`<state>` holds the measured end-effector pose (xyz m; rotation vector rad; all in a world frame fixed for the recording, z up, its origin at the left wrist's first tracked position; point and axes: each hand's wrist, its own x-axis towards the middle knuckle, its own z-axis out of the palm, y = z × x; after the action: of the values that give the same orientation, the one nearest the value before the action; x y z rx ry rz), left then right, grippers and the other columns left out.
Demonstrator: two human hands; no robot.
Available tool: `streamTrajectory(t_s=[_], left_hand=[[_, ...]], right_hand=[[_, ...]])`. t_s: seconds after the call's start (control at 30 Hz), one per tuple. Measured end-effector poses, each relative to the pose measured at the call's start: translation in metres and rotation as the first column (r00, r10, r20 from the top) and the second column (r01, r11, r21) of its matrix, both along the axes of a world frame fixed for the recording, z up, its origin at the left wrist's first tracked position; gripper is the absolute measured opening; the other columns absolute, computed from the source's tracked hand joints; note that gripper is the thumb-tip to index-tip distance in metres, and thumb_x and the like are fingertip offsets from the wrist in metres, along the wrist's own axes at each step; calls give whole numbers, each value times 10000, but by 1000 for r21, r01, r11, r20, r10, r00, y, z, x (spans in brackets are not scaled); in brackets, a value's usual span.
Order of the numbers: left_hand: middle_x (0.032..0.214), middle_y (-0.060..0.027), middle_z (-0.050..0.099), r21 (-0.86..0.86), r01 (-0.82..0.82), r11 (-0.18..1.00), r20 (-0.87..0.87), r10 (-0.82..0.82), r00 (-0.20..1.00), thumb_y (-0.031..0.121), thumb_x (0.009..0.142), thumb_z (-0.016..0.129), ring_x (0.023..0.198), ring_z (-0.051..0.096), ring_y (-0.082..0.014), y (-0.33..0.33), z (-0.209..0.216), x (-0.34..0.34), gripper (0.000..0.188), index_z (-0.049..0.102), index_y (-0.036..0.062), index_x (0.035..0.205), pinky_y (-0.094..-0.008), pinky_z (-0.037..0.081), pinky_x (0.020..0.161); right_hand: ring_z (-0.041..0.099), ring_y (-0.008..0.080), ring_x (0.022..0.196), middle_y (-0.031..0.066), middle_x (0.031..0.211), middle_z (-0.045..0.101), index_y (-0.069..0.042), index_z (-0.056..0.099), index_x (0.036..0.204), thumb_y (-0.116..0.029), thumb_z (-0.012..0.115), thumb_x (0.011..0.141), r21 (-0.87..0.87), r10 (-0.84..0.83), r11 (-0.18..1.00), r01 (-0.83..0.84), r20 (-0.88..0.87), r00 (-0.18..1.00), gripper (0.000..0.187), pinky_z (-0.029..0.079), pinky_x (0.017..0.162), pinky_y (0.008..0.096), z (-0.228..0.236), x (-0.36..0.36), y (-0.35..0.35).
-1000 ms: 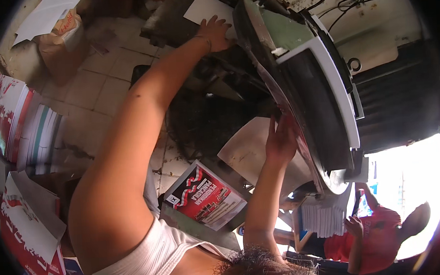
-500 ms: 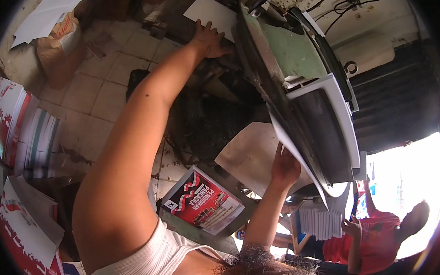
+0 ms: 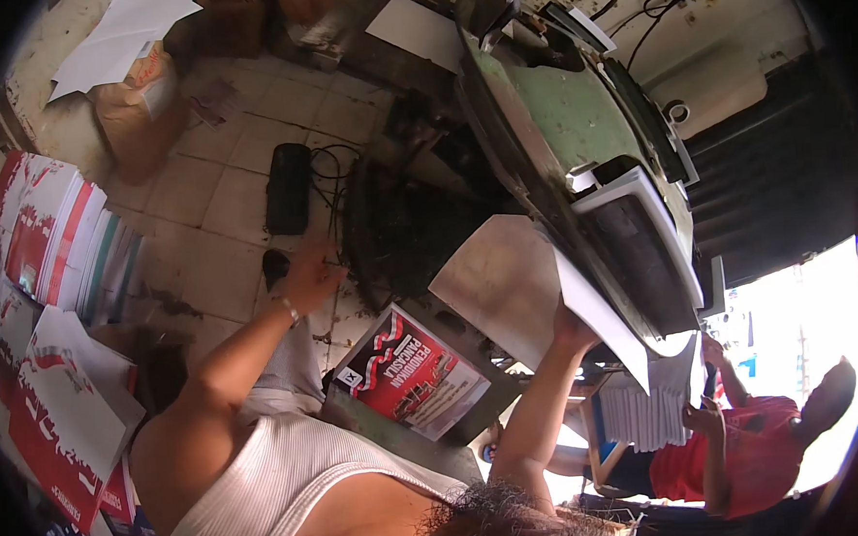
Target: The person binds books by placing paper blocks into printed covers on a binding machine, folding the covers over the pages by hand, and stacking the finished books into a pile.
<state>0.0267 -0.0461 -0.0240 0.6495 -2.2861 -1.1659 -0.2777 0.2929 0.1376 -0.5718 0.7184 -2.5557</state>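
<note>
My right hand (image 3: 576, 330) is closed at the lower edge of a large paper sheet (image 3: 498, 279), its fingers partly hidden by the paper. One side of this sheet looks shaded, the other bright white, and it leans against the dark edge of a green metal machine (image 3: 561, 101). My left hand (image 3: 311, 279), slightly blurred, hovers over the floor with loosely parted fingers and nothing visible in it. A band circles its wrist. Between my arms, a red and white printed cover (image 3: 413, 374) lies on a greenish surface.
Stacked books (image 3: 53, 225) and printed covers (image 3: 64, 423) fill the left side. A white sheet (image 3: 415, 31) lies beside the machine's far end. On the tiled floor is a black pedal-like block (image 3: 289, 188) with a cable. At right, a person in red (image 3: 740, 455) handles stacked paper (image 3: 645, 412).
My left hand has drawn back from the white sheet at the machine's far end toward my body. My right hand stays at the large sheet. The view has shifted slightly.
</note>
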Motion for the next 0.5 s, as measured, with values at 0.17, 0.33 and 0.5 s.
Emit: streamTrajectory(t_s=[0.17,0.33,0.5], left_hand=[[1172,-146,632,67,77,995,-7,-77,997,168,859,761,967,671,-250,17,-8,23,405,619,4,1201,-330,565,822],[1142,-139,649,86,10,996,63,-15,998,173,870,761,900,681,-213,23,0,21,416,619,-6,1218,-310,572,777],[1077,-125,680,119,9,993,117,-23,993,219,884,756,909,689,-209,17,-9,20,429,627,13,1238,-317,568,774]], right_hand=[[569,197,1207,74,1284,642,-86,627,1184,-88,619,957,146,-315,947,287,232,920,227,459,1016,354,-85,-23,29],[606,221,1156,86,1271,643,-59,581,1288,-84,598,977,344,-479,872,348,464,745,312,530,908,372,-162,29,74],[682,246,1006,96,1180,670,-22,571,1267,-6,574,970,678,-445,699,226,165,881,297,607,770,337,-100,83,37]])
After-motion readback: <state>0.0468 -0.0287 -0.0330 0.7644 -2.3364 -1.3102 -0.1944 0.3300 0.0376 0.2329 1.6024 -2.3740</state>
